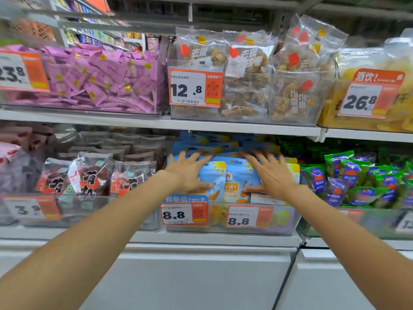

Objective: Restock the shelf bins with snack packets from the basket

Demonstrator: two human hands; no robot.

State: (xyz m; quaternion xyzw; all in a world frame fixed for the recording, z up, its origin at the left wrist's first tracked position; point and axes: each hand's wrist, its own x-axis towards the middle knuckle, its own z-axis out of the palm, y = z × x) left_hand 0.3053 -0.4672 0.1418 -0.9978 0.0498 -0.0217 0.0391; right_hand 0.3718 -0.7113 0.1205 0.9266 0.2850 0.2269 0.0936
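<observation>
Head view: my left hand [190, 173] and right hand [271, 175] lie flat, fingers spread wide, holding nothing, on the blue snack packets [232, 182] in the lower shelf's middle bin [232, 222]; they look light, soft, slippery; I'd pinch the top edges.
</observation>
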